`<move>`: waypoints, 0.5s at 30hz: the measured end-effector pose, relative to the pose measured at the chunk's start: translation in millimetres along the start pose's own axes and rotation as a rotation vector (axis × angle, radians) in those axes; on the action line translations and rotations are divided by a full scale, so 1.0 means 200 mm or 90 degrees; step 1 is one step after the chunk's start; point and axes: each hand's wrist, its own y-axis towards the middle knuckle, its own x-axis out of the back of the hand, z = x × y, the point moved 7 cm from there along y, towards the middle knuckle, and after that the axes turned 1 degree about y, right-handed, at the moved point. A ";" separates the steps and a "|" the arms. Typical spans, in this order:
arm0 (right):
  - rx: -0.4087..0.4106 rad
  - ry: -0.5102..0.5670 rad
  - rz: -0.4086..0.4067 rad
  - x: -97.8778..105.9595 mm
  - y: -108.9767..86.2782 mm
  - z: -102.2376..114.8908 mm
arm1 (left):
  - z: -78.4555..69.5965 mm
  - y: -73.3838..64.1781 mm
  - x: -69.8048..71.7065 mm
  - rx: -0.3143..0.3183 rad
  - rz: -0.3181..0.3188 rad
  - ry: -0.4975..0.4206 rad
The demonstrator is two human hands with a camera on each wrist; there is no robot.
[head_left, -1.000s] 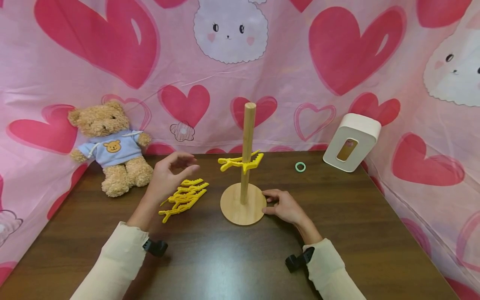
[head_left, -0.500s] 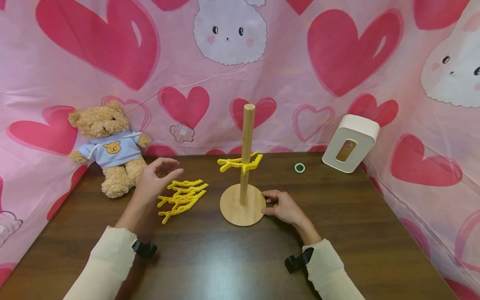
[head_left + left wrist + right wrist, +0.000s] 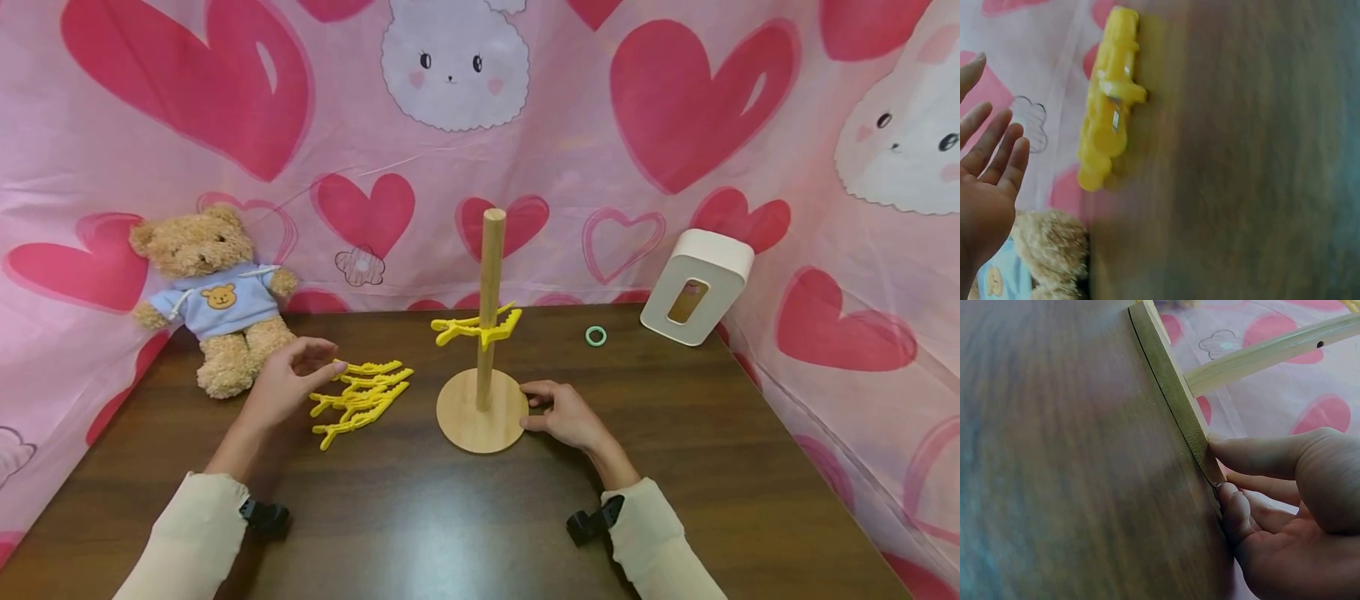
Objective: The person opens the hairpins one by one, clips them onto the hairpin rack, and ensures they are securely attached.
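My left hand [image 3: 288, 379] is above the left end of several yellow alligator hair clips [image 3: 367, 396] lying in a loose row on the table. In the left wrist view the fingers of that hand are spread and apart from the clips [image 3: 1110, 100]. My right hand [image 3: 566, 417] grips the right rim of the round base of a wooden stand [image 3: 480, 429]. The right wrist view has its thumb [image 3: 1260, 453] on the edge of the base and the other fingers curled beside it. One yellow hair clip [image 3: 453, 329] sits across the upright pole, its jaws around it.
A teddy bear [image 3: 217, 292] in a blue top sits at the back left. A small green ring [image 3: 596, 336] lies right of the stand. A white box with a slot [image 3: 697, 287] leans at the back right. Pink heart-patterned cloth [image 3: 450, 158] hangs behind the brown table [image 3: 450, 533].
My left hand has moved left and lower, from beside the pole towards the left end of the row of clips. My right hand stays on the stand's base.
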 end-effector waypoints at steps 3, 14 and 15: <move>-0.006 0.000 -0.001 0.00 0.00 0.00 | 0.05 0.01 -0.01 0.012 0.016 0.000; -0.002 0.000 -0.002 0.00 0.00 0.00 | 0.22 0.09 -0.08 0.083 0.079 0.014; -0.002 -0.001 0.000 0.00 0.00 0.00 | 0.22 0.09 -0.09 0.088 0.087 0.011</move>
